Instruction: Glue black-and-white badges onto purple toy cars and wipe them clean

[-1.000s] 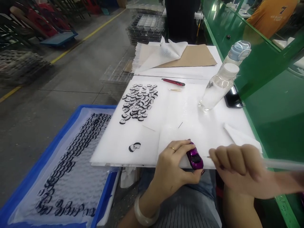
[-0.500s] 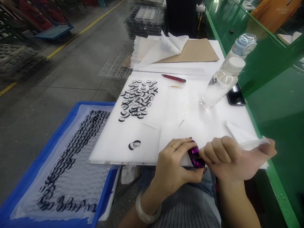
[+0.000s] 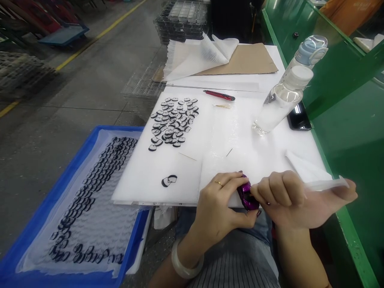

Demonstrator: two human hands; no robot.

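Pinching purple car (image 3: 247,197), L grip (image 3: 220,204) may slip if R grip (image 3: 286,200) alongside (hold unclr) pushes hard.

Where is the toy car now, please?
In the head view, low and right of centre, the toy car is in the left hand, beside the right hand.

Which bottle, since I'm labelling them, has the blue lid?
The rear bottle, partly hidden behind the front bottle, whose cap is white.

Gold ring (image 3: 218,183), pale bangle (image 3: 183,273)
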